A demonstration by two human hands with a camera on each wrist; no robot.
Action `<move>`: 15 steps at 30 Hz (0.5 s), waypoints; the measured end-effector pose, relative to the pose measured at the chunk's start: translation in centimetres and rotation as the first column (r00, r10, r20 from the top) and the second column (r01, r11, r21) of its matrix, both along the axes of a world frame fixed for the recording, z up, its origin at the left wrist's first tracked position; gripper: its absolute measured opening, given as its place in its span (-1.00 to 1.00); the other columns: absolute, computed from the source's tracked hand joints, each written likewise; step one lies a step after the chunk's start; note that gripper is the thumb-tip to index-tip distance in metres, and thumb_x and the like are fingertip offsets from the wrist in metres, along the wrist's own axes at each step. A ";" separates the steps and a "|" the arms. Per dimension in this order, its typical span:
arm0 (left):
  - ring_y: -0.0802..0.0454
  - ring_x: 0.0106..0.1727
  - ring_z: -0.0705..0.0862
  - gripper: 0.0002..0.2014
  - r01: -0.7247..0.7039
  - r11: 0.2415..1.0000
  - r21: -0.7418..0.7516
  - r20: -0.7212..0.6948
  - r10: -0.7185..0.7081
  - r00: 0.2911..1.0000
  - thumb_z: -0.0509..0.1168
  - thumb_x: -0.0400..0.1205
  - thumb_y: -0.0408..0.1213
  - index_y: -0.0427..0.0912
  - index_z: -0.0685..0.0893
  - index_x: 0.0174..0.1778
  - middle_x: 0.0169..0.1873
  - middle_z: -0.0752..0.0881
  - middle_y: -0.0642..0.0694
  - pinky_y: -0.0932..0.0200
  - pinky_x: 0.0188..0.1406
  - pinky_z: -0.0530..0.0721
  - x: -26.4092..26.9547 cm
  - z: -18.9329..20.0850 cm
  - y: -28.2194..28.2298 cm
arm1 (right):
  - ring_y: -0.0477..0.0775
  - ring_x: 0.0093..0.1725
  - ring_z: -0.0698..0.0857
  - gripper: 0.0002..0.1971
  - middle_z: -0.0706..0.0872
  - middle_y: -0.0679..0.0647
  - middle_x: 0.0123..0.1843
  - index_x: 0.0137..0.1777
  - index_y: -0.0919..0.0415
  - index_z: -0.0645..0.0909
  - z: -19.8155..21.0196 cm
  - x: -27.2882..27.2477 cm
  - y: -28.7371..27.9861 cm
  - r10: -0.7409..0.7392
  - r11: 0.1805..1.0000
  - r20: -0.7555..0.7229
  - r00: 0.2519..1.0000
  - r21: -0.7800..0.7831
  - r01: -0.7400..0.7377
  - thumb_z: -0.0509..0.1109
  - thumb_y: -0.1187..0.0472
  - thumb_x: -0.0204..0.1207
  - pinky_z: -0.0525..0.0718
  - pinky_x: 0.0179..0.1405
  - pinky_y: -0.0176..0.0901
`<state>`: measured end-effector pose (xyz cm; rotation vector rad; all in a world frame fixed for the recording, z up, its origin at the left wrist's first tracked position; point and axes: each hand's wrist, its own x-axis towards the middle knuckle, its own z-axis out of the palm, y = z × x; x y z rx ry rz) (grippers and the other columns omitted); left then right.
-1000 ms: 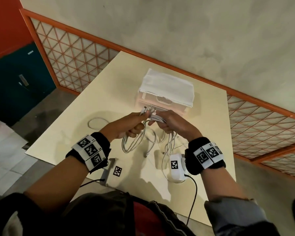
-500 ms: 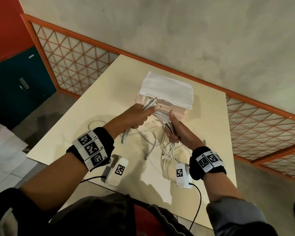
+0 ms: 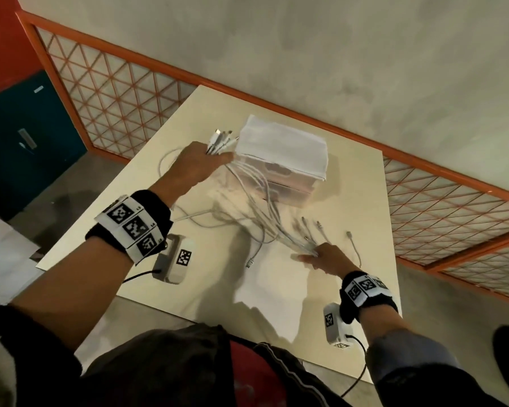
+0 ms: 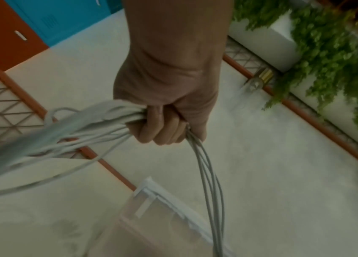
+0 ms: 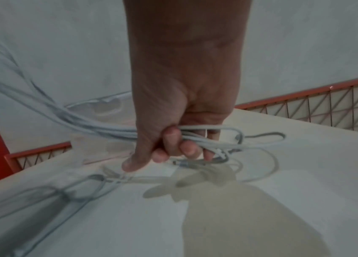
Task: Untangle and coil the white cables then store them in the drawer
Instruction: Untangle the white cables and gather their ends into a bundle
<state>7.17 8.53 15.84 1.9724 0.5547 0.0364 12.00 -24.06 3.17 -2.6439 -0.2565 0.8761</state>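
Several white cables [image 3: 259, 195] stretch across the cream table [image 3: 362, 183] between my two hands. My left hand [image 3: 200, 163] grips one end of the bundle [image 4: 99, 121] high beside the drawer unit [image 3: 282, 160], with plugs [image 3: 222, 136] sticking out past the fist. My right hand [image 3: 321, 255] holds the other end [image 5: 206, 144] low near the table's right front, fingers curled round the strands, and loose plug ends [image 3: 318, 227] fan out beyond it. The drawer unit is translucent with a white cloth on top, and its drawers look closed.
One separate white cable [image 3: 168, 160] lies looped on the table left of my left hand. An orange lattice railing [image 3: 453, 207] runs behind the table and along its right side. A blue cabinet [image 3: 21, 142] stands at the far left.
My hands have pulled apart: the left went up and left beside the drawer unit, the right slid down and right along the cables, drawing the bundle out straight.
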 end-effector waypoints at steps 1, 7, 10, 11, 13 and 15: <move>0.12 -0.70 0.33 -0.54 0.044 0.996 0.071 -0.062 -0.040 0.997 0.42 0.51 0.05 -0.11 0.37 -0.51 -0.64 0.39 -0.02 0.28 -0.74 0.24 -0.2 -0.6 0.0 | 0.12 -0.19 0.69 -0.54 0.70 0.04 -0.24 -0.30 0.15 0.53 -0.5 -0.2 0.1 0.068 0.995 -0.021 0.997 -0.068 -0.069 0.44 -0.28 0.38 0.49 -0.29 -0.16; -0.16 -0.49 0.58 -0.58 0.320 0.939 0.124 -0.398 -0.248 0.883 0.46 0.50 -0.02 -0.40 0.66 -0.15 -0.51 0.60 -0.27 0.24 -0.64 0.23 -2.5 -3.8 -0.1 | 0.09 -0.29 0.68 -0.55 0.64 -0.02 -0.44 -0.42 0.06 0.48 -1.2 -1.4 0.9 0.182 0.945 -0.271 0.945 -0.218 -0.244 0.56 -0.26 0.23 0.53 -0.25 -0.16; 0.07 -0.72 0.21 -0.59 0.434 0.898 0.077 -0.562 -0.320 0.762 0.45 0.51 -0.05 -0.15 0.44 -0.51 -0.78 0.30 0.01 0.31 -0.60 0.12 -3.2 -5.2 1.2 | 0.04 -0.35 0.65 -0.42 0.62 -0.04 -0.50 -0.54 0.07 0.46 0.0 -0.9 1.7 0.167 0.926 -0.277 0.946 -0.285 -0.247 0.45 -0.46 0.18 0.50 -0.11 -0.08; 0.09 -0.74 0.17 -0.65 0.471 0.881 0.055 -0.606 -0.345 0.717 0.43 0.52 -0.09 -0.16 0.49 -0.46 -0.81 0.27 0.04 0.31 -0.60 0.10 -3.3 -5.5 1.6 | 0.01 -0.37 0.60 -0.39 0.58 -0.05 -0.48 -0.51 0.06 0.43 0.5 -0.6 2.0 0.147 0.925 -0.255 0.956 -0.306 -0.224 0.41 -0.51 0.17 0.49 -0.06 -0.07; 0.11 -0.77 0.14 -0.75 0.516 0.857 -0.009 -0.677 -0.385 0.627 0.42 0.54 -0.12 -0.15 0.57 -0.35 -0.81 0.25 0.05 0.34 -0.61 0.06 -3.8 -6.1 2.0 | -0.04 -0.41 0.51 -0.43 0.51 -0.05 -0.46 -0.46 0.00 0.32 1.1 0.4 3.2 0.109 0.947 -0.175 0.978 -0.280 -0.155 0.38 -0.48 0.24 0.54 0.02 -0.07; 0.12 -0.78 0.12 -0.62 0.522 0.850 -0.063 -0.720 -0.401 0.566 0.44 0.52 -0.08 -0.11 0.50 -0.54 -0.81 0.24 0.04 0.35 -0.62 0.02 -4.2 -6.7 2.1 | 0.03 -0.36 0.61 -0.58 0.62 0.05 -0.38 -0.40 -0.01 0.39 1.0 1.0 4.7 0.117 0.974 -0.041 0.992 -0.192 -0.123 0.34 -0.27 0.48 0.60 0.17 -0.02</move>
